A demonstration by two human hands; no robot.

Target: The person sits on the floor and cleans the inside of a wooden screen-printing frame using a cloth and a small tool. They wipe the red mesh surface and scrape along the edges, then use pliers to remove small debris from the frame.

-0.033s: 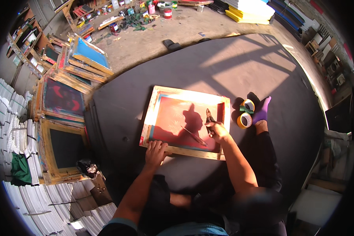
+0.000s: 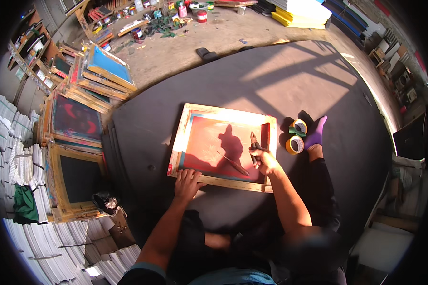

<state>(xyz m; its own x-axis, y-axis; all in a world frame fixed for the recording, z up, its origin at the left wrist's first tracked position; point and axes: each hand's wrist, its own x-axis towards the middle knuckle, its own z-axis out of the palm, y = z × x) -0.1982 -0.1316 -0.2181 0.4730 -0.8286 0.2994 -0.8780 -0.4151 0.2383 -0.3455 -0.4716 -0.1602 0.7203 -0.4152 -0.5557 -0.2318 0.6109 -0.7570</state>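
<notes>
A wooden-framed printing screen with reddish mesh lies on the dark padded surface in front of me. My left hand rests on its near left corner, fingers laid over the wooden edge. In my right hand is a pair of pliers, held above the right part of the mesh with the jaws pointing away from me. A thin pointed tool with a dark reddish handle, perhaps a screwdriver or an awl, lies slantwise on the mesh. The shadow of my hand and the pliers falls across the middle.
Two yellow tape rolls with something green between them sit right of the screen, beside my purple-socked foot. More framed screens lean in stacks at the left, above bundled white sheets. Paint cans stand on the far floor.
The pliers have tilted slightly, and more of their handles shows in my right hand. The screen has shifted a little to the left. My left hand stays on its corner.
</notes>
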